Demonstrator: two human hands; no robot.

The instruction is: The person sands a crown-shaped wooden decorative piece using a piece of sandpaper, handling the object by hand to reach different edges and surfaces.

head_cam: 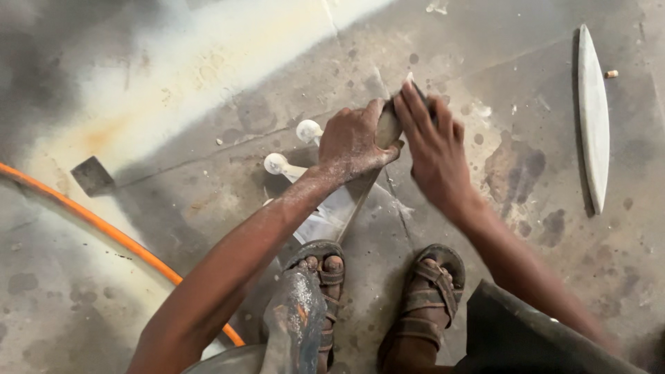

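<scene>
Person crouched over a dusty concrete floor (208, 83), sandalled feet near the bottom edge of the view.

White carved piece (325, 208): pale, flat and slab-like, with two rounded knobs (291, 147) sticking out to the left. It lies on the floor just beyond the left foot (323, 266), running up under the left forearm and hand. Judged stone or plaster: stiff, fairly heavy, chalky with dust so likely slippery. The knobs look like the fragile part; better held by the broad flat body.

Left hand (355, 142): fingers curled over, closed down around a small grey-brown block (388, 127), thumb side towards the right hand. Powder coats the knuckles and wrist.

Right hand (433, 149): fingers extended and together, laid flat over the far right side of the same block, pressing rather than pinching. Whether the thumb hooks underneath cannot be told.

Both hands touch each other over the block, at the far end of the white piece.

Around: orange hose (104, 225) curving along the left; long white leaf-shaped slab (593, 114) well apart at far right; dark square scrap (92, 175) at left
</scene>
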